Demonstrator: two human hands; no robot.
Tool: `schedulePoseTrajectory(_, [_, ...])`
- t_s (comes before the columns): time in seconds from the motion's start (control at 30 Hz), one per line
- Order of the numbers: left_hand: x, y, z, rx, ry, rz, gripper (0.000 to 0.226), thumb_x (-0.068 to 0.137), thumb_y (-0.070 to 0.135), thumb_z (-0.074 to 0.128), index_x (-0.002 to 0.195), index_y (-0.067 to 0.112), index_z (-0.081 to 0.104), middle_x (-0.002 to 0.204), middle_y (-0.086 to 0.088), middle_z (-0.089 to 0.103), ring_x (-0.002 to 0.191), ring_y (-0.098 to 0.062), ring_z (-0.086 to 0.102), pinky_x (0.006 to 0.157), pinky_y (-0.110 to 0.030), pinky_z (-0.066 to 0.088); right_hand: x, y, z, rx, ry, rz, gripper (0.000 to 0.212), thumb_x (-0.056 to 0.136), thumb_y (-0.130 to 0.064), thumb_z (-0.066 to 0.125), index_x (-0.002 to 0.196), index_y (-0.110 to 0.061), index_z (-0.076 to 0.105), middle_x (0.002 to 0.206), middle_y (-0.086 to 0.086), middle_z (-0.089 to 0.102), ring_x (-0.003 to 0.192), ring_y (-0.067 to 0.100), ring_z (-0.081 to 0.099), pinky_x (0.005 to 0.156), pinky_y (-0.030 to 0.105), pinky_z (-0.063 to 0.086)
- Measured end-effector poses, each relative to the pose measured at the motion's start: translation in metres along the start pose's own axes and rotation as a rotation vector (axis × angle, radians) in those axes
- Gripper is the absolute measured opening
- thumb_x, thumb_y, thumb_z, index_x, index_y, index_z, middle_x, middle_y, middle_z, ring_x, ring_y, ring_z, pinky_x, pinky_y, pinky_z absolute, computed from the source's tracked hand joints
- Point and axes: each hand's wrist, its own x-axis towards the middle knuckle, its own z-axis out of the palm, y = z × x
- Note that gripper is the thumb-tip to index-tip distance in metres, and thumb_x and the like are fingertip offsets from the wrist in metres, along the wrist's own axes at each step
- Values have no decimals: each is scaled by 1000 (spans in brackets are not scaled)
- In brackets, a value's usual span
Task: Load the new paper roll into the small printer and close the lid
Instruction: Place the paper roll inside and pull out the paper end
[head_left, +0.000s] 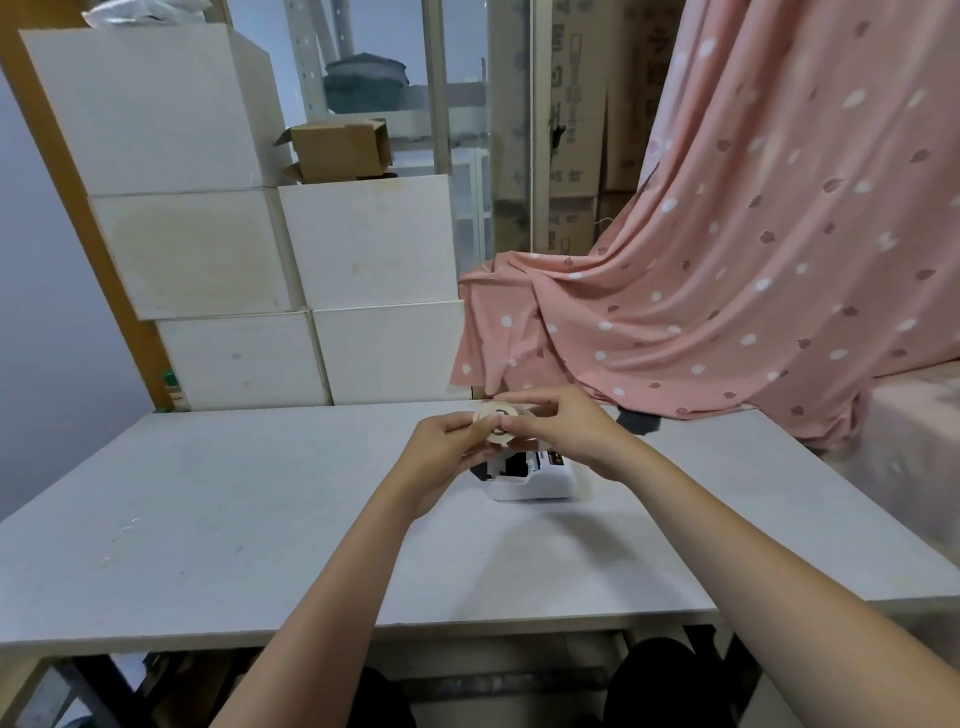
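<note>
White table (208, 519), both hands gripping paper roll (500, 420), flat face up

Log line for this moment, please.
paper roll: held by both hands, above printer | printer: on table, compartment open | roll not loaded

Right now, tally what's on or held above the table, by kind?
Paper roll, held by left hand and right hand: 1
Small printer, on the table: 1
Total: 2
</note>
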Motion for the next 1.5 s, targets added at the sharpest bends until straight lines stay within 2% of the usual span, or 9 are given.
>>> schedulePoseTrajectory(0.2, [5,-8,2,11,10,9,34,94,21,67,116,-4,68,115,-14,74,107,-27,71,98,-34,54,-7,17,-15,-50,59,-39,26,102,-21,59,118,-31,75,112,2,76,82,21,74,90,40,60])
schedulePoseTrajectory(0.33, [7,-9,5,-52,56,-1,31,93,20,68,114,-4,70,113,-14,74,103,-25,73,92,-30,57,-7,36,-11,-277,145,-61,28,103,-31,54,118,-49,70,108,-11,76,94,21,73,89,34,55])
schedulePoseTrajectory(0.47, [10,-9,10,-19,109,19,29,91,19,71,112,-1,71,107,-15,76,102,-27,73,96,-36,56,-15,40,-6,-323,126,-68,36,102,-39,53,136,-44,60,98,-27,70,84,-11,60,88,10,44])
schedulePoseTrajectory(0.73, [8,-7,14,62,86,123,36,86,20,77,122,18,70,115,-4,75,111,-22,69,105,-41,50,-14,24,-5,45,324,-63,17,94,-37,68,92,-27,81,97,-8,79,101,12,72,97,37,55])
schedulePoseTrajectory(0.93, [5,-4,17,87,3,168,38,87,15,76,124,17,67,118,-3,74,115,-18,67,100,-33,51,-12,5,-18,2,130,-123,24,90,-22,75,113,-30,73,112,-9,76,106,5,71,97,30,55])
schedulePoseTrajectory(1.07, [4,-5,20,137,-6,199,35,88,19,74,123,23,67,118,1,74,114,-15,67,97,-29,53,-16,-2,-22,18,17,-123,30,87,-17,78,99,-44,74,107,-18,77,107,3,71,98,26,55])
schedulePoseTrajectory(1.23, [5,-10,22,79,11,176,40,85,18,77,124,15,67,117,-5,74,114,-19,68,99,-33,52,-23,3,-22,-95,-26,-131,31,96,-30,67,126,-38,69,122,-12,72,119,7,65,104,30,51])
schedulePoseTrajectory(1.4, [6,-12,20,54,35,146,39,84,16,78,122,14,68,114,-6,75,111,-19,69,95,-29,54,-25,9,-20,-514,-35,-63,71,97,-48,58,158,-41,22,160,-16,33,148,5,27,107,20,24])
schedulePoseTrajectory(1.5, [7,-11,19,78,35,156,40,83,16,79,122,13,69,113,-9,75,110,-21,70,94,-32,54,-24,6,-20,-442,-23,-121,57,98,-47,58,151,-44,39,152,-21,46,137,-2,42,114,25,33])
